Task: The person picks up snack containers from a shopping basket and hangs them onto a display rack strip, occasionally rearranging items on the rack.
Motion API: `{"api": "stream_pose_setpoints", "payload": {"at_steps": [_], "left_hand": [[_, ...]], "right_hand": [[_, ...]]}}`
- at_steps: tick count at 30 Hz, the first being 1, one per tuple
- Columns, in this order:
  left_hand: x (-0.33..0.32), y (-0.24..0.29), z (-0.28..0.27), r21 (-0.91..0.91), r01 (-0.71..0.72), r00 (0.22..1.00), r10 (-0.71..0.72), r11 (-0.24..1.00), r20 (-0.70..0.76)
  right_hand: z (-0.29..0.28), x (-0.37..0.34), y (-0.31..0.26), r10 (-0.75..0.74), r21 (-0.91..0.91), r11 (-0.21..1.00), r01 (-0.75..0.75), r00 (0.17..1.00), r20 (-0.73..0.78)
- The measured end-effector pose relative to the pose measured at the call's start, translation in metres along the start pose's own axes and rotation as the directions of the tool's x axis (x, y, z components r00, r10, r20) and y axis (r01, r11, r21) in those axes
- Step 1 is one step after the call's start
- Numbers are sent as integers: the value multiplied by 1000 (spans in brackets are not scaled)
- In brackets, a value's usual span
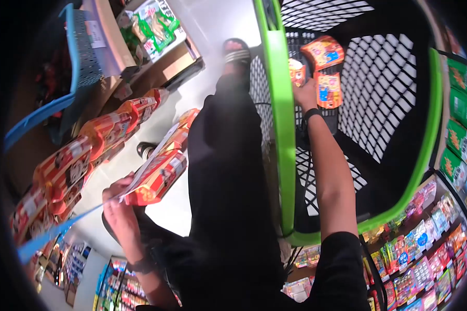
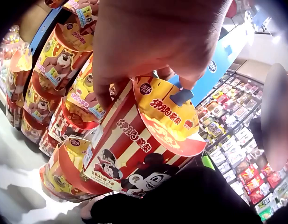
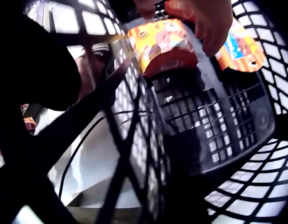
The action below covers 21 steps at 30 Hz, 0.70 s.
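Note:
In the left wrist view, my left hand (image 2: 158,42) grips the top of a red-and-white striped snack box (image 2: 120,140) with a yellow curved lid and a cartoon mouse on its front. A small blue tab (image 2: 182,97) lies by the thumb. Inside the shopping basket (image 1: 280,119), my right hand (image 1: 306,96) is down among orange snack boxes. Its fingers hang between a cartoon-printed box (image 3: 162,42) and a second orange box (image 3: 242,49); I cannot tell whether they hold the first one. A third orange box (image 1: 323,52) lies beyond the hand.
More striped boxes (image 1: 67,166) stand in a row to the left. Behind them is a blue perforated basket (image 1: 85,57) on a wooden stand with green-labelled packs (image 1: 158,28). Racks of small colourful packets (image 1: 415,249) line the right side, near green packs (image 1: 456,132).

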<state>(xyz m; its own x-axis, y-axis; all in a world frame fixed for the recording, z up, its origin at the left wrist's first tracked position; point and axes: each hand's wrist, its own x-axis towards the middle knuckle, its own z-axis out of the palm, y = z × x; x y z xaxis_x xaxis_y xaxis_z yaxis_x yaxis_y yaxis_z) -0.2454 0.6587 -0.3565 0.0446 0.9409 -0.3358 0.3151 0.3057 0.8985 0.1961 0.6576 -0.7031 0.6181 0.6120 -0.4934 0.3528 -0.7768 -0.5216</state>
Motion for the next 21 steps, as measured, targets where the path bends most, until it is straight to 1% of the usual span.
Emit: {"api": "stream_pose_setpoints", "payload": {"at_steps": [1,2,3,4,5,6,7,9,10,11,12,14,15,16,17,18,19,20,21], "left_hand": [[2,-2,-5,-5,5,1000,-5,1000,-1],[5,-4,-7,-12,4,1000,-4,1000,4],[6,-7,-6,-9,25,992,-26,1000,-122],[7,-8,-6,-53,57,984,-65,997,-167],[11,-4,-2,49,107,974,-95,993,-204],[11,1,1,149,158,962,-118,976,-245],[10,1,0,93,156,959,-128,983,-254],[10,-3,0,-35,115,952,-120,993,-283],[10,-3,5,-187,81,952,-131,979,-276],[10,-5,5,-173,88,952,-135,981,-276],[9,-4,4,-153,102,952,-142,983,-271],[7,1,6,-115,116,971,-137,986,-193],[6,0,0,-137,81,996,-86,987,-27],[0,1,4,-137,64,994,-74,989,-74],[-4,9,7,17,16,997,-14,1000,-72],[-8,22,10,171,-37,997,48,985,-61],[-13,41,20,312,-111,992,123,944,-19],[-17,51,25,307,-180,984,175,934,43],[-20,55,26,252,-248,968,229,935,105]], "right_hand": [[18,9,8,69,51,996,-74,993,98],[36,14,11,8,-93,996,-5,1000,29],[54,16,14,-63,-238,970,53,997,-34],[62,17,22,-32,-281,960,18,998,-47],[61,11,15,-1,-323,946,-19,998,-60],[36,-1,-22,134,-266,954,-137,991,-28],[34,3,-11,-26,-280,960,19,999,-24],[29,3,-15,116,-219,970,-107,993,30],[22,1,-21,178,-192,967,-165,982,55],[14,-2,-33,267,-249,938,-241,961,72],[14,-4,-34,314,-228,928,-295,948,48],[13,-13,-29,426,-174,891,-419,905,0],[14,-8,-10,400,-135,908,-397,916,0],[13,-5,7,375,-96,923,-373,927,1],[7,-1,24,302,-46,952,-303,953,-19],[-2,-4,26,229,4,973,-229,972,-45],[-28,-14,3,147,81,986,-148,989,16],[-51,-25,-23,107,66,993,-103,993,-55],[-66,-27,-34,26,201,979,-6,995,-98]]}}
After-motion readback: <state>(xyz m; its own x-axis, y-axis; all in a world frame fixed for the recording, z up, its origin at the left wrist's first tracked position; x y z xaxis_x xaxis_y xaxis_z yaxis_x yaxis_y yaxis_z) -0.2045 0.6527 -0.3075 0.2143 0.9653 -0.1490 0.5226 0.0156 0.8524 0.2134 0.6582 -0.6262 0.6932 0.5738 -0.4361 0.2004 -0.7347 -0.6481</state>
